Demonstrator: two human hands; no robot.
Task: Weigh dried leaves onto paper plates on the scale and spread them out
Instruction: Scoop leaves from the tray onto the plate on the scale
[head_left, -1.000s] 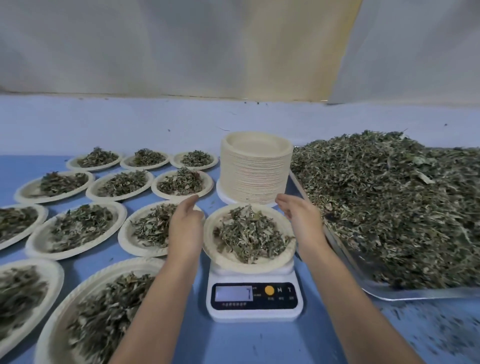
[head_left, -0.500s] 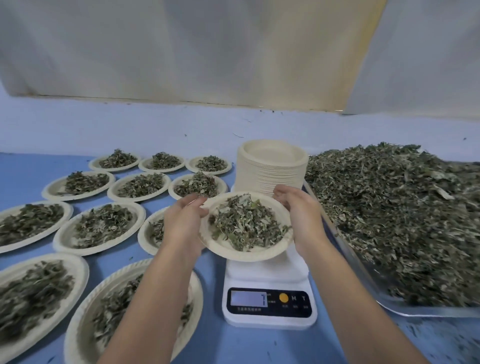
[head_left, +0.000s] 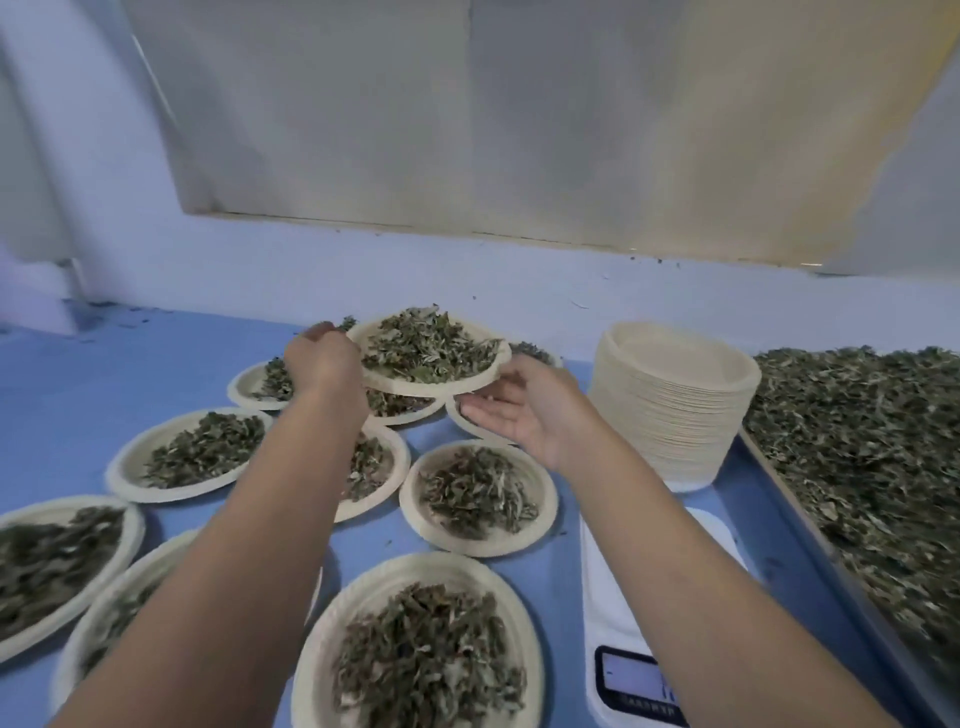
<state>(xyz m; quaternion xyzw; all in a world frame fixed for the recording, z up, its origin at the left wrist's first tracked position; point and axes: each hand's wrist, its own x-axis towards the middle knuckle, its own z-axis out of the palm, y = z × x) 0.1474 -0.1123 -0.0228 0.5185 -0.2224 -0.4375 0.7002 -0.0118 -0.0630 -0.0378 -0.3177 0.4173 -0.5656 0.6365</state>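
The blue tabletop (head_left: 93, 374) runs out ahead of you. Along its right edge a metal tray (head_left: 784, 493) carries a deep heap of dried leaves (head_left: 862, 447).

The left half of the tabletop, from the near edge back toward the far edge, is covered with filled plates (head_left: 545, 499), each holding a small mound of leaves. They sit close together, and some rims overlap.

Just left of the tray's far end a tall stack of empty paper plates (head_left: 675, 405) stands upright.

The white scale (head_left: 602, 623) sits at the near edge, between the tray and the filled plates. Your right forearm crosses over it, and the part of its platform that shows is bare. The display (head_left: 628, 680) is lit, but the figure is too blurred to read.

The loaded plate (head_left: 415, 387) is off the scale. You are holding it in the air over the farthest rows of filled plates, roughly level, with its portion of leaves (head_left: 431, 348) piled in the middle.

Your left hand (head_left: 322, 358) grips the plate's left rim with the fingers curled over the edge. Your right hand (head_left: 524, 410) is at the right rim, palm turned up and fingers loosely extended; I cannot tell whether it touches the plate.
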